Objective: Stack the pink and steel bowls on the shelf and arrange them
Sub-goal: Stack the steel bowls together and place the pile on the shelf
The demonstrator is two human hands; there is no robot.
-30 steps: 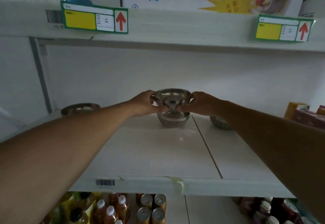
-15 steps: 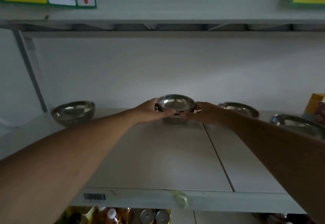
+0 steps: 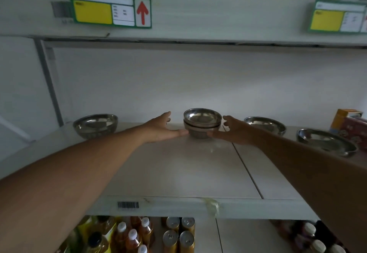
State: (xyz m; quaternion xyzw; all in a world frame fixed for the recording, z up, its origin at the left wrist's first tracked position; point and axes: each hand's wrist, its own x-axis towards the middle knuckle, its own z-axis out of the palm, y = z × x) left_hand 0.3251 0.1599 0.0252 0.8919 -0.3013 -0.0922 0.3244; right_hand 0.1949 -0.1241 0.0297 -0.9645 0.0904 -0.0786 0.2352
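The stack of steel bowls [image 3: 202, 122] sits at the back middle of the shelf [image 3: 178, 173], straight ahead and directly between the two hands. The left hand [image 3: 160, 128] and right hand [image 3: 232, 130] flank it about equally near, palms facing inward, fingers spread and open; only the thumb tips seem to touch the stack's base, though blur makes that uncertain. Neither grips anything. Single steel bowls wait to either side: one far left [image 3: 95, 125], two right [image 3: 265, 124] [image 3: 325, 141], the right hand nearer those.

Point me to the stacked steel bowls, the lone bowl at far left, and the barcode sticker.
stacked steel bowls [image 3: 202, 116]: head view, inside of top bowl.
lone bowl [image 3: 95, 123]: head view, inner surface.
barcode sticker [image 3: 128, 205]: head view, its middle, shelf front edge.
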